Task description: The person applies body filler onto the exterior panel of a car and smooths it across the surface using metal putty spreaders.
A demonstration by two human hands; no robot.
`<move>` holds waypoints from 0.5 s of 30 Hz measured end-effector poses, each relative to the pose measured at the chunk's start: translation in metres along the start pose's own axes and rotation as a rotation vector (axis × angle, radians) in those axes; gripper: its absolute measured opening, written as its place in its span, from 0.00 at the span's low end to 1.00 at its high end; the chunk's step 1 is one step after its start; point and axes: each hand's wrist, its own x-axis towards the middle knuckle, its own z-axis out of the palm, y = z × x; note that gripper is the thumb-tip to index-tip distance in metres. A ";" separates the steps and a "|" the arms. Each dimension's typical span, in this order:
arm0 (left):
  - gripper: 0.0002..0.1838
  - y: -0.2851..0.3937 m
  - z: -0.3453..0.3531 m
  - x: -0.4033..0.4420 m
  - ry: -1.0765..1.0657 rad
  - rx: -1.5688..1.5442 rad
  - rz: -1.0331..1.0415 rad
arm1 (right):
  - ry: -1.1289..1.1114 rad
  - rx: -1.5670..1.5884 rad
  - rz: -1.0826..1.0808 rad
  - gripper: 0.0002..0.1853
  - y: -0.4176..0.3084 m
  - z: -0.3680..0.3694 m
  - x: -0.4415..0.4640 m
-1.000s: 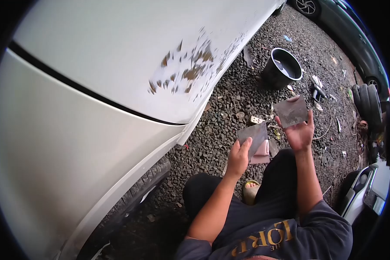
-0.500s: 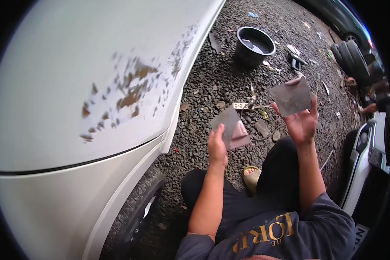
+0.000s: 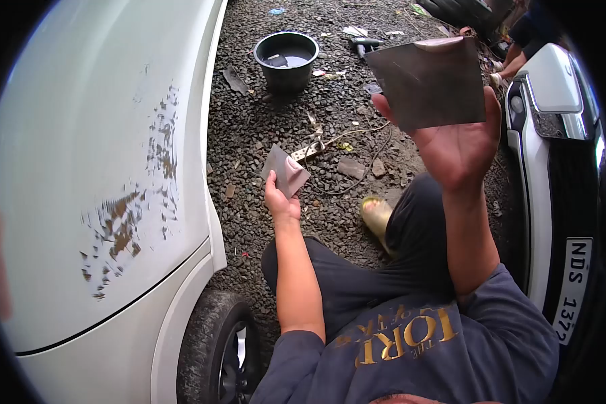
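Observation:
My left hand (image 3: pixel 281 203) grips a thin, flat grey putty spreader (image 3: pixel 273 163) by its near edge, thumb on top. Pink paste (image 3: pixel 296 176) lies along the spreader's right side. Raised close to the camera, my right hand (image 3: pixel 461 151) holds a larger-looking square grey plate (image 3: pixel 427 87), with thumb and fingers at its sides. A smear of pink paste shows on the plate's far edge. The two sheets are apart. To the left is a white car panel (image 3: pixel 67 161) with brown and grey patches (image 3: pixel 124 219) where the paint is broken up.
A black bucket (image 3: pixel 287 77) with liquid stands on the gravel (image 3: pixel 242 145). Nearby lie a power strip (image 3: pixel 308 151) with its cable, a drill-like tool (image 3: pixel 366 44) and flat stones. A car tyre (image 3: pixel 212 343) is at lower left, a bumper with a number plate (image 3: pixel 576 289) at right. Another person (image 3: pixel 518 57) is behind.
My right hand has lifted its plate nearer the camera. My left hand with the spreader now appears farther left and smaller, away from the right one. The view has turned right.

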 end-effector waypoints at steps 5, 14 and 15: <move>0.22 0.005 0.010 -0.002 0.013 -0.036 -0.010 | 0.083 0.061 0.031 0.35 0.023 -0.015 0.011; 0.16 0.027 0.001 -0.009 0.023 -0.187 0.160 | 0.229 0.253 0.293 0.38 0.051 -0.103 0.071; 0.17 0.030 0.008 -0.013 0.064 -0.202 0.195 | 0.225 0.275 0.335 0.38 0.052 -0.108 0.081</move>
